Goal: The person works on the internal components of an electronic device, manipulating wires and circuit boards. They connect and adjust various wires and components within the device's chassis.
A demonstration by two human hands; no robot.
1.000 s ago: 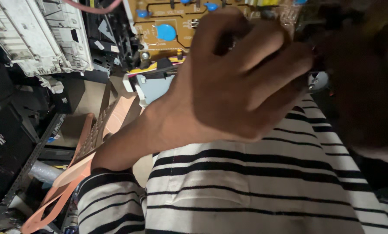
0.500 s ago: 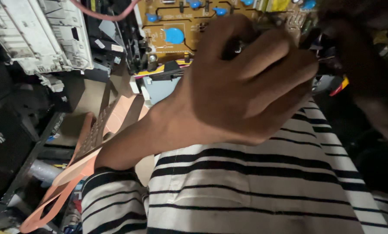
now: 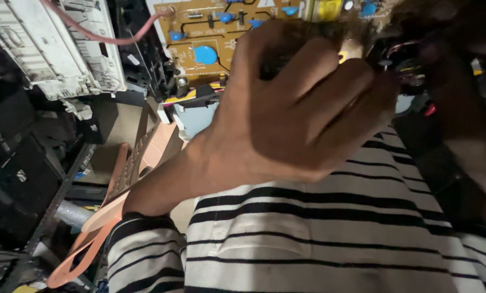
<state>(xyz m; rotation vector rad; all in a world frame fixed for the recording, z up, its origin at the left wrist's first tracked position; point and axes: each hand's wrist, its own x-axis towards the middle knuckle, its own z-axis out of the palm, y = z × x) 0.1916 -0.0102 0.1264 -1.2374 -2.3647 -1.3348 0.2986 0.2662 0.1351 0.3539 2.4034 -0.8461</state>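
Tan circuit board with blue capacitors sits just above and behind the left hand, its long axis running roughly left to right. Left hand's curled tight over its lower edge; right hand is too blurry to read its grip.

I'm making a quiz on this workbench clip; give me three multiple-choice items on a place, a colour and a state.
1. Where does the circuit board lie relative to the left hand?
A. Beyond it, toward the top of the view
B. Under the striped shirt
C. On the floor at lower left

2. What colour is the large round disc part on the board?
A. Green
B. Blue
C. White

3. How are the left hand's fingers?
A. Spread flat
B. Pointing straight up
C. Curled closed around something dark

Answers: 1 A, the tan board shows above the knuckles. 2 B, the disc is plainly blue. 3 C, the fingers wrap over a dark thing that is mostly hidden.
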